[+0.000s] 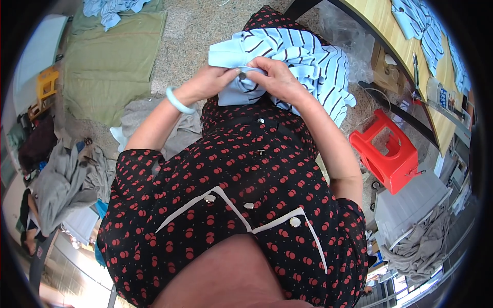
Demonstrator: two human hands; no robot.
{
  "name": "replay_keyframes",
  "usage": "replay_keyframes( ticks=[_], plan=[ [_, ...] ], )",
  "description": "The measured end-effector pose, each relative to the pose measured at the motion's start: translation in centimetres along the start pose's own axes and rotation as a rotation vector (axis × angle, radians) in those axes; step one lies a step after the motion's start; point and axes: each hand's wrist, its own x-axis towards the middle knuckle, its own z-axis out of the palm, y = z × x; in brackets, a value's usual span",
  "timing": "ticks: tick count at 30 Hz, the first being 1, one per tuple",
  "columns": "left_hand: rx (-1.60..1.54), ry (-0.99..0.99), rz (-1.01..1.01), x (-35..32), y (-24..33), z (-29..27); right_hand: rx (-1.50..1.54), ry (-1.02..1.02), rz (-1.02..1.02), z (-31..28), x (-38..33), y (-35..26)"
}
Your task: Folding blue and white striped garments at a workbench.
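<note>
Across my lap lies a light blue shirt (287,49) with dark stripes and a plain blue band at its upper left edge. My left hand (218,81), with a pale bangle on the wrist, pinches the shirt's plain blue edge. Close beside it, my right hand (275,77) grips the same edge, thumb and forefinger pressed together. Between the two thumbs shows a dark round button (242,75) on the cloth. Whether the button is in a buttonhole I cannot tell. The fingertips under the fabric are hidden.
At the right stand a red plastic stool (387,151) and a wooden table (411,66) with more blue striped garments. A green cloth (110,61) covers the floor at the left. Grey cloth heaps (64,179) lie at the lower left, near a yellow stool (47,82).
</note>
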Motion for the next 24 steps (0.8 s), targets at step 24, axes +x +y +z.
replay_keyframes(
  ticks=[24],
  plan=[
    [-0.645,0.154,-0.300,-5.7,8.2,-8.6,-0.005,0.743,0.143,-14.0,-17.9,2.5]
  ],
)
